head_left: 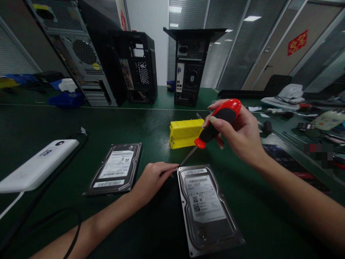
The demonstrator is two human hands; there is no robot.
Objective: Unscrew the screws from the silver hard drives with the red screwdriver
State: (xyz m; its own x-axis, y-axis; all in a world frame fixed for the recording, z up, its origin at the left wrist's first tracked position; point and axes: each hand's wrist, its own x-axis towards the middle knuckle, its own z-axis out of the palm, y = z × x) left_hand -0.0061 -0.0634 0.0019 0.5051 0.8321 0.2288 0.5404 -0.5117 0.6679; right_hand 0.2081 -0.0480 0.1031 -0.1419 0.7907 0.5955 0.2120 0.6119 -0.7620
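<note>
A red and black screwdriver (pixel 219 122) is gripped in my right hand (pixel 244 135), its thin shaft slanting down to the left. The tip meets the near drive's far left corner. This hard drive (pixel 207 201) lies flat with its label up. At that same corner, the fingertips of my left hand (pixel 155 178) are pinched together beside the screwdriver tip; whatever they hold is too small to make out. A second hard drive (pixel 115 167) lies label up, left of my left hand. Just behind the screwdriver stands a yellow plastic box (pixel 184 135), partly covered by my right hand.
Computer cases (pixel 188 68) stand along the back of the green table (pixel 153 124). On the left lies a white power bank (pixel 40 163), with a black cable (pixel 51 180) crossing near my left forearm. Tools and parts clutter the right side, beside a dark flat board (pixel 291 165).
</note>
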